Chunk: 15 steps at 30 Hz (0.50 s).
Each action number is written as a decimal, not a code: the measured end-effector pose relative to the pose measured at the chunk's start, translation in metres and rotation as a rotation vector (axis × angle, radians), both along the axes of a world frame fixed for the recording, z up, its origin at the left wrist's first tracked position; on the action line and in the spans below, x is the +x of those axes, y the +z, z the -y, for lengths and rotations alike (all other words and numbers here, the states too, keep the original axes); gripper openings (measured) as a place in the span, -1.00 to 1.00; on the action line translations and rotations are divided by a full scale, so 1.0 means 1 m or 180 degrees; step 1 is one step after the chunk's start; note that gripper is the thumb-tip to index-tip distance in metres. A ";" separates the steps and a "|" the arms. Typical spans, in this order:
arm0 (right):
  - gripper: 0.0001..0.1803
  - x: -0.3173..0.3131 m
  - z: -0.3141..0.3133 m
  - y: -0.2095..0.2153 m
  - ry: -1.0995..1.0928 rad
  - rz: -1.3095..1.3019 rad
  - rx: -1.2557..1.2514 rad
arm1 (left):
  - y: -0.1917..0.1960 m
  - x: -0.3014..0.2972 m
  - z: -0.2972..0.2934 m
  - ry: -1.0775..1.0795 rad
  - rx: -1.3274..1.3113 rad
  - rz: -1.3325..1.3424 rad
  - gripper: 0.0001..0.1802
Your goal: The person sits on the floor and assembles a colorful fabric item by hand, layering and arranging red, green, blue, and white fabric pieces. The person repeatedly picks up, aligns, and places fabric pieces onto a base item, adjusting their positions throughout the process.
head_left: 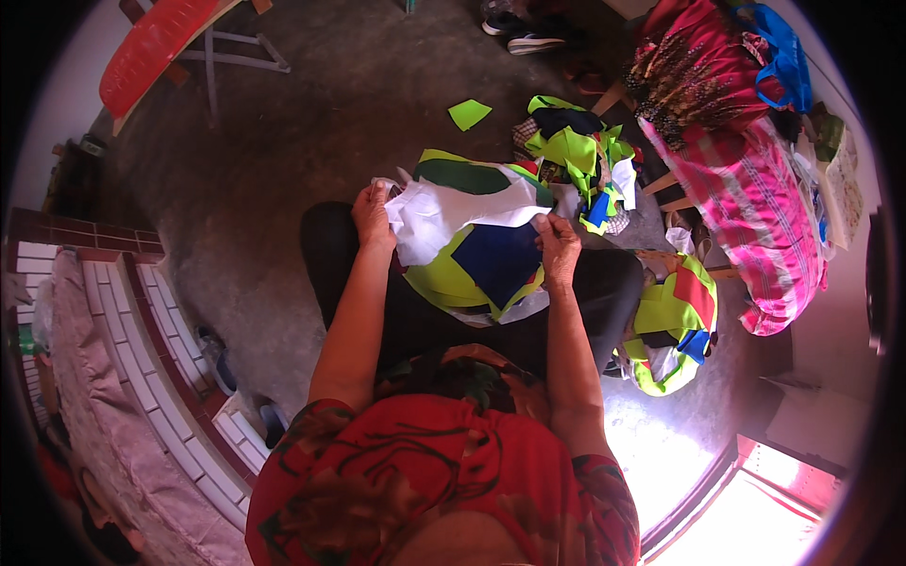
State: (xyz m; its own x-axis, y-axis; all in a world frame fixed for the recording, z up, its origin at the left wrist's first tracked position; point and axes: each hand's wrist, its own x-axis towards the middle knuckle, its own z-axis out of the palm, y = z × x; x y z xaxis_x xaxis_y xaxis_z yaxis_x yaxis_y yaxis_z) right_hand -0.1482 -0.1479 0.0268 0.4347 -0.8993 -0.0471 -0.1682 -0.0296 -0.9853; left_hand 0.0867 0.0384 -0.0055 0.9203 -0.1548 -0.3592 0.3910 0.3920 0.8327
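A piece of white cloth (458,209) is stretched between my two hands above my lap. My left hand (374,215) pinches its left end, where the cloth bunches into folds. At the right end, the fingers of my right hand (558,247) are closed on its edge. Beneath it, over my knees, lies a heap of fabric scraps: lime-green pieces (432,283), a navy blue piece (497,262) and a dark green piece (461,175). The white cloth partly covers them.
More scraps lie in a pile (576,156) ahead to the right, and a bundle of lime, red and blue scraps (675,321) sits by my right knee. One lime scrap (469,114) is on the floor. Pink checked cloth (727,208) drapes at right; shoes (533,40) stand far off.
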 end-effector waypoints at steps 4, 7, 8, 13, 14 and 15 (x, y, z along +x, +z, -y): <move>-0.63 -0.013 0.009 0.015 -0.0156 0.0091 -0.0089 | 0.004 0.000 0.000 0.0129 -0.0057 0.0038 -0.81; -0.72 -0.026 0.022 0.019 -0.0359 0.0219 -0.0579 | 0.017 0.000 0.003 0.0133 -0.0063 0.0083 -0.81; -0.74 -0.030 0.027 0.022 -0.0430 0.0283 -0.0883 | 0.023 0.003 0.003 0.0122 -0.0075 0.0078 -0.81; -0.77 -0.030 0.044 0.061 -0.0517 -0.0374 -0.0803 | 0.055 0.029 0.014 -0.0001 -0.0326 0.0267 -0.85; -0.77 -0.024 0.046 0.075 -0.0423 -0.0608 -0.1016 | 0.059 0.037 0.019 -0.0063 -0.0341 0.0372 -0.86; -0.77 -0.019 0.050 0.086 -0.0347 -0.0850 -0.1243 | 0.065 0.043 0.027 -0.0142 -0.0373 0.0471 -0.86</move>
